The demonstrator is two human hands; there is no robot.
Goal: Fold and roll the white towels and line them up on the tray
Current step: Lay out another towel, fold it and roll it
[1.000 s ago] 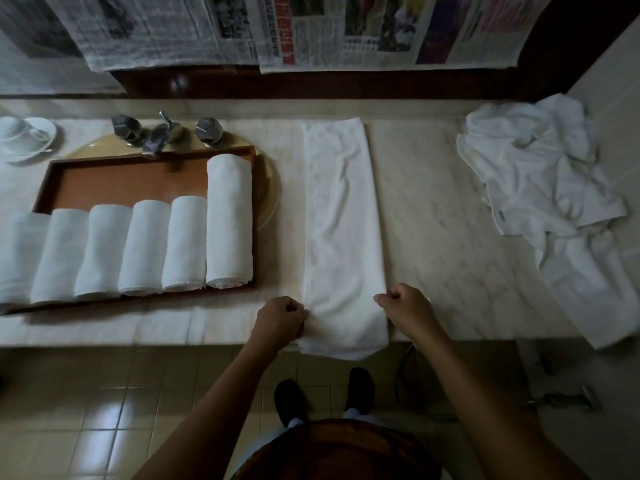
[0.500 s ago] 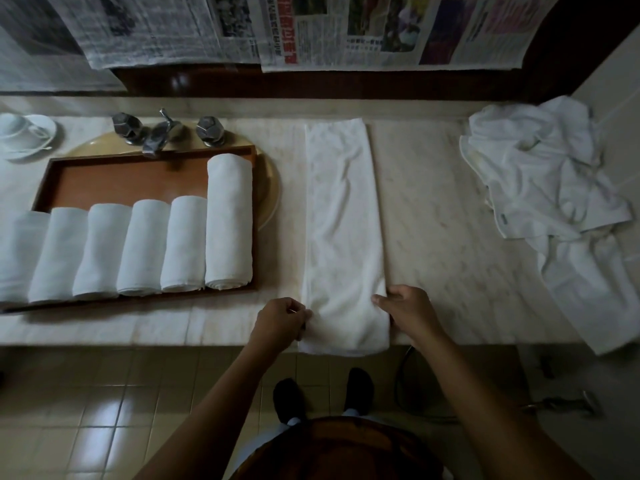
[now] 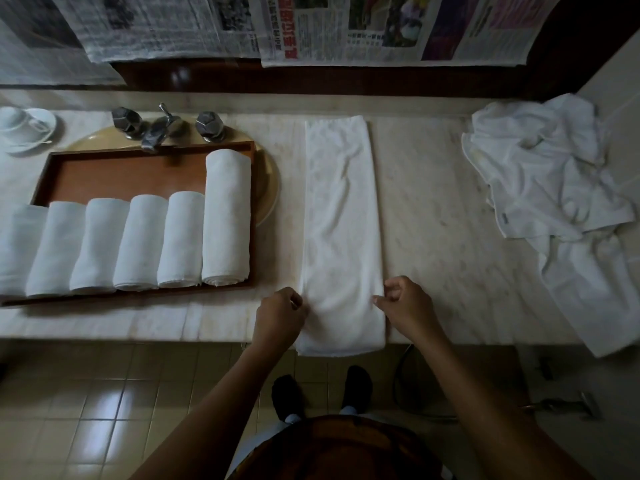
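Note:
A white towel (image 3: 341,220), folded into a long narrow strip, lies on the marble counter, and its near end hangs slightly over the front edge. My left hand (image 3: 280,317) pinches the strip's left edge near that end. My right hand (image 3: 405,306) pinches the right edge opposite. To the left sits a wooden tray (image 3: 121,178) with several rolled white towels (image 3: 142,244) lined up side by side. The rightmost roll (image 3: 227,216) is longer than the others.
A heap of unfolded white towels (image 3: 540,174) lies at the counter's right end, partly drooping over the edge. Behind the tray are a metal faucet (image 3: 156,129) and a cup on a saucer (image 3: 24,126). Newspapers (image 3: 346,29) hang on the wall.
Both hands have shifted slightly away from me along the towel's edges. The strip, tray and heap lie as before.

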